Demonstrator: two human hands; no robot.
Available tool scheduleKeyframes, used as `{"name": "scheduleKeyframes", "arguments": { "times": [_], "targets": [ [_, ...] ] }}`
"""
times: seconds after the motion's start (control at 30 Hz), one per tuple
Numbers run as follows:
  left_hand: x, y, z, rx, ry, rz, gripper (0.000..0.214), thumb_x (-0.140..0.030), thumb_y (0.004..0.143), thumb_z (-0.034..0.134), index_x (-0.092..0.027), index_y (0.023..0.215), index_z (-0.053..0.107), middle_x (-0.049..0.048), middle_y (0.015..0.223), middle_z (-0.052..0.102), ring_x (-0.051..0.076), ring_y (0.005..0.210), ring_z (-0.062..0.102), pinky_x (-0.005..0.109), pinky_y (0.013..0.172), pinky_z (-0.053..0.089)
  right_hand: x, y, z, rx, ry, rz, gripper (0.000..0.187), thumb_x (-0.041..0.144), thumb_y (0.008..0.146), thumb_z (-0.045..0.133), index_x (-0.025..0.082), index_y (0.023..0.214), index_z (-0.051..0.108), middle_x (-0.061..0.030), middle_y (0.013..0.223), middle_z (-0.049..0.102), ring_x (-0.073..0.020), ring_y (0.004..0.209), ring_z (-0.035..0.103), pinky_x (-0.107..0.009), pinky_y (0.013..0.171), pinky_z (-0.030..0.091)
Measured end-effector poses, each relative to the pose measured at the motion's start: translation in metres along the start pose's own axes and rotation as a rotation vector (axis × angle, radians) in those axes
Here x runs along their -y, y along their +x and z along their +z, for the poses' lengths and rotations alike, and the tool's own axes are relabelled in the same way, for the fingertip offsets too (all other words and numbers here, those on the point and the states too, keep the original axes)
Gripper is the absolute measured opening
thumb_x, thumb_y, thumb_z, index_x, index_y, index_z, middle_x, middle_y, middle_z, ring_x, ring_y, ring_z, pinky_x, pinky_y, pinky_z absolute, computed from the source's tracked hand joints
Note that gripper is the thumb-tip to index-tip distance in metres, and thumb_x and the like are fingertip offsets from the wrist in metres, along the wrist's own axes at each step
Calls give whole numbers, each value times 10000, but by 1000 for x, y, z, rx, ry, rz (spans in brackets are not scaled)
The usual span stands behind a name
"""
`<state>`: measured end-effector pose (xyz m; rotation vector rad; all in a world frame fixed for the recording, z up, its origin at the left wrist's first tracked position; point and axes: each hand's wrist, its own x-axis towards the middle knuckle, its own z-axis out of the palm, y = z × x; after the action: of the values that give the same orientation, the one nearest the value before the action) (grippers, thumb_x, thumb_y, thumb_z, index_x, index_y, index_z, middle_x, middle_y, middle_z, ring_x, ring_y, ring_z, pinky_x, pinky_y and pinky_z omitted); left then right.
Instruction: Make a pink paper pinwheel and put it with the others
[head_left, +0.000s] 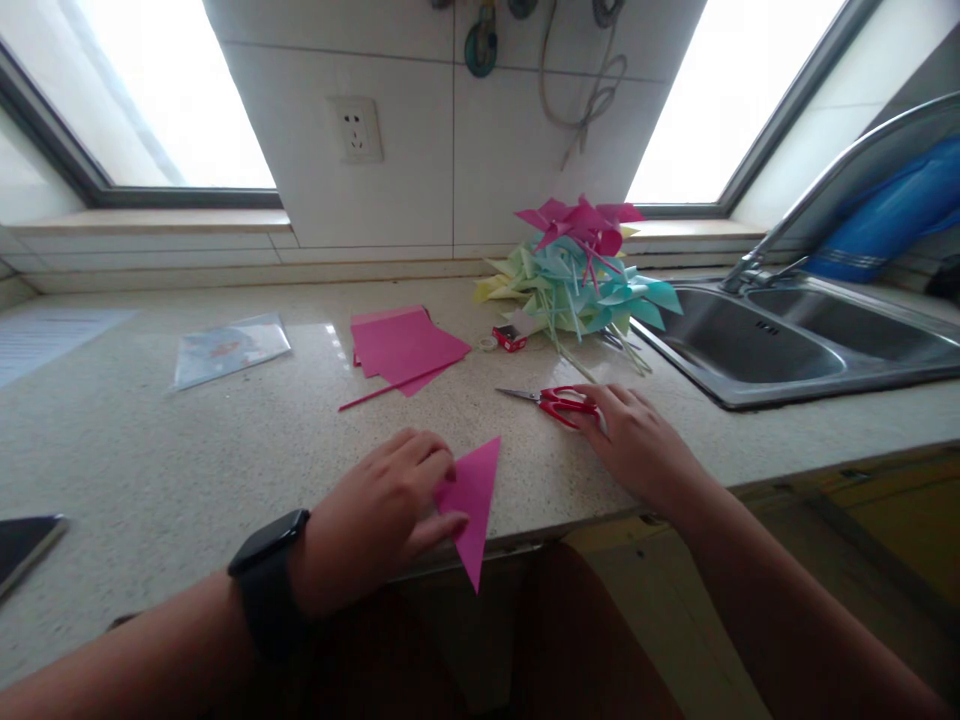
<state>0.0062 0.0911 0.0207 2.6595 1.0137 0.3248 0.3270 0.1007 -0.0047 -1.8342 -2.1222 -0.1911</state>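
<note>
My left hand [397, 500], with a black watch on its wrist, holds a pink paper triangle [478, 490] at the counter's front edge. One corner of the paper points down past the edge, and part of it is hidden behind my fingers. To the right, my right hand [626, 430] has its thumb and fingers around the red handles of a pair of scissors [559, 402]. The scissors lie on the counter with their closed blades pointing left. Further back is a stack of pink paper sheets [405, 340], with a thin pink stick [401, 388] across its front.
Folded paper pinwheels [577, 265] in pink, blue and yellow are piled by the wall. Near them are a small red box [510, 337] and a tape roll [487, 343]. A clear plastic packet [232, 350] lies left. The steel sink [724, 398] is at right; a dark flat object [26, 545] lies far left.
</note>
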Motion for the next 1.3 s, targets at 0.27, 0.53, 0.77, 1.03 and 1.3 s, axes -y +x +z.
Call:
{"name": "scheduleKeyframes", "arguments": {
  "times": [0.27, 0.53, 0.77, 1.03, 1.3],
  "targets": [
    [6, 4, -5, 8, -52, -157, 397, -483, 868, 690, -178, 1120, 649, 96, 1084, 617, 289, 1053, 544, 477, 965, 445, -5, 26, 12, 79, -54, -84, 295, 303, 1004, 462, 175, 1128, 696, -146, 1054, 684, -305, 1018, 599, -476, 938, 462],
    [15, 5, -2, -30, -365, -294, 335, -361, 822, 733, -197, 1073, 582, 60, 1013, 656, 231, 907, 601, 385, 814, 459, 8, 31, 2, 142, 4, -55, 184, 263, 941, 552, 157, 865, 682, -141, 899, 687, -278, 854, 633, -396, 770, 479],
    [18, 9, 1, -156, -700, -269, 365, -304, 940, 560, -245, 1293, 486, -19, 820, 593, 154, 725, 550, 303, 690, 431, 17, 16, -10, 106, 455, 142, 174, 314, 956, 498, 205, 989, 630, -84, 890, 741, -213, 739, 672, -346, 650, 502],
    [20, 14, 1, -138, -974, -372, 306, -353, 915, 589, -165, 1154, 621, 42, 951, 663, 152, 765, 565, 291, 684, 428, 56, -9, -19, 263, 1160, 264, 293, 456, 836, 691, 205, 987, 675, -65, 856, 733, -187, 747, 661, -313, 649, 512],
    [22, 16, 3, -175, -1324, -459, 275, -379, 843, 729, -154, 991, 672, 26, 879, 686, 117, 698, 586, 238, 639, 443, 73, -1, -10, 267, 1335, 363, 399, 560, 761, 768, 187, 806, 634, -13, 719, 650, -129, 614, 567, -258, 557, 433]
  ]
}}
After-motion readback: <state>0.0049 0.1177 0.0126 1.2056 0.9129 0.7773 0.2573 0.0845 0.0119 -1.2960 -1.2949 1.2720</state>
